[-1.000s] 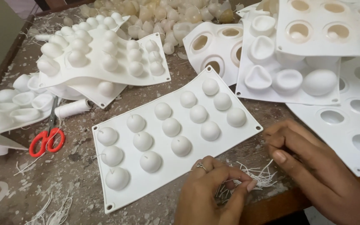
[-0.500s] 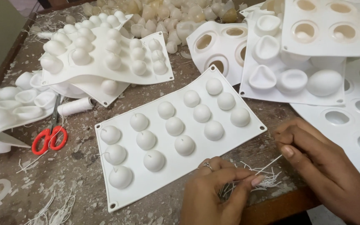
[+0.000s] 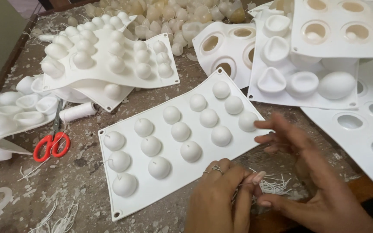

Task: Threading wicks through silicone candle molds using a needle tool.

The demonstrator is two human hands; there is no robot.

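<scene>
A white silicone mould [image 3: 175,142] with several round domes lies upside down in front of me on a worn wooden table [image 3: 78,155]. My left hand [image 3: 221,194], with rings on two fingers, pinches thin white wick strands at the table's near edge. A loose pile of cut white wicks [image 3: 275,185] lies just right of it. My right hand [image 3: 311,177] hovers over that pile, fingers spread and blurred, close to the mould's right corner.
Red-handled scissors [image 3: 50,144] and a spool of white thread [image 3: 78,111] lie at the left. More white moulds [image 3: 109,60] are stacked at the back left and right [image 3: 324,51]. Pale wax shells [image 3: 169,17] are heaped at the far edge.
My right hand has lifted off the table and moved left over the wick pile with fingers spread. My left hand keeps picking at the wicks. The view has shifted slightly.
</scene>
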